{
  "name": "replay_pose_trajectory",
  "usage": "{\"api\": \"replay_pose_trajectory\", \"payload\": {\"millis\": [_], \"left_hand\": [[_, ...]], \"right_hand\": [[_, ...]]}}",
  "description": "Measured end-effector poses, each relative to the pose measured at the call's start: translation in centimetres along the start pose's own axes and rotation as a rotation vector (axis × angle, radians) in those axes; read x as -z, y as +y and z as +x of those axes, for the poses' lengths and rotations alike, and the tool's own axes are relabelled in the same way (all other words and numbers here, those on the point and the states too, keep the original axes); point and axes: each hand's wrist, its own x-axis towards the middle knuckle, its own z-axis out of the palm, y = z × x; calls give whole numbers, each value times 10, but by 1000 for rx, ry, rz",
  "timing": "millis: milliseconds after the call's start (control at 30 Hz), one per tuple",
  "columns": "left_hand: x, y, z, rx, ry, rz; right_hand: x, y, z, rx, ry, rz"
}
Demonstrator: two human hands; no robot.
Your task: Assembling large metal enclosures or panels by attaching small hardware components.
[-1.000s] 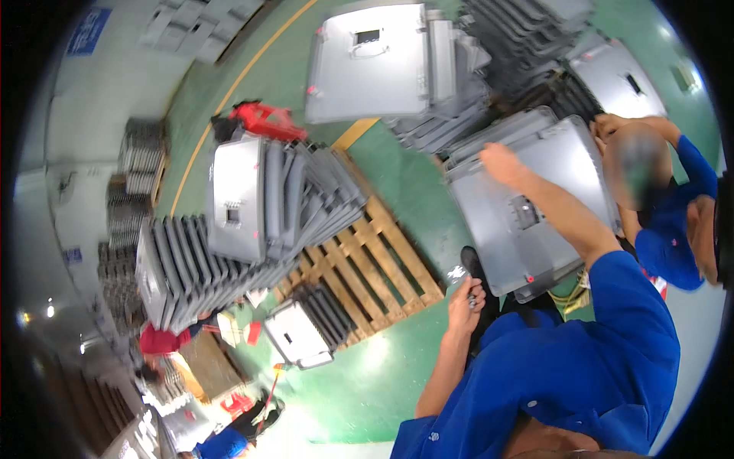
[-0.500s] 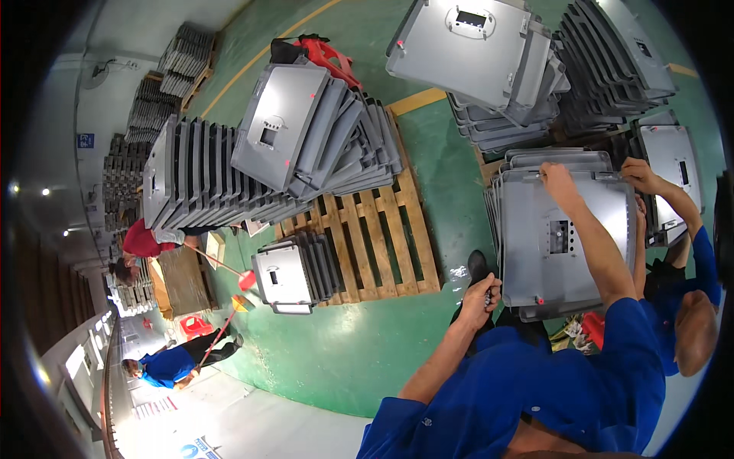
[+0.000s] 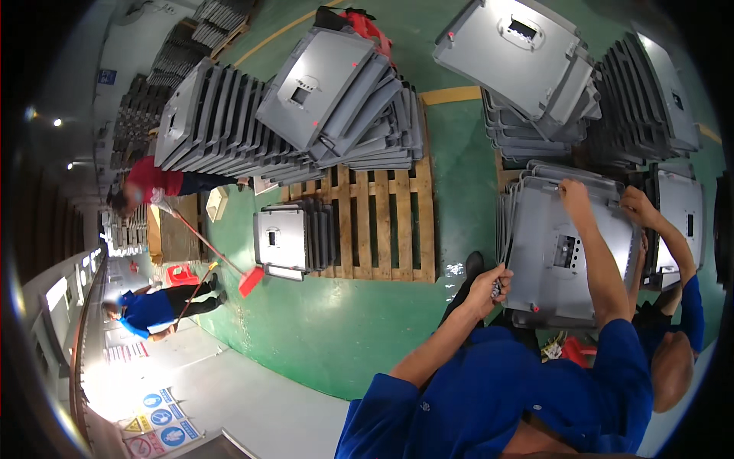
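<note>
A grey flat panel (image 3: 539,249) with a punched plate in its middle and a red dot near its near edge lies on a stack in front of me. My left hand (image 3: 488,293) is closed beside the panel's near left corner, round small shiny metal pieces too small to name. Over the panel's face reaches my right arm. My right hand (image 3: 573,195) has its fingers bent together at the far edge; what they grip, if anything, is hidden. To its right, a co-worker's hand (image 3: 639,206) touches the far right corner of the same panel.
Tall stacks of grey panels (image 3: 329,92) lean on a wooden pallet (image 3: 386,222) at the left. More stacks (image 3: 520,61) stand at the far right. A person (image 3: 149,183) holds a red broom (image 3: 249,281); another in blue (image 3: 149,312) holds a stick-like handle.
My view has turned a little, so the panels sit farther right in it. The red broom head has swung nearer. Both my hands keep their places at the panel.
</note>
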Motion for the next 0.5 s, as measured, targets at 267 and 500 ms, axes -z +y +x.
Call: {"api": "replay_pose_trajectory", "payload": {"millis": [267, 500], "left_hand": [[-23, -3, -7, -60, -16, -271], [-20, -43, 23, -69, -302, -418]], "right_hand": [[54, -89, -97, 20, -27, 643], [109, -153, -181, 425, -320, 444]]}}
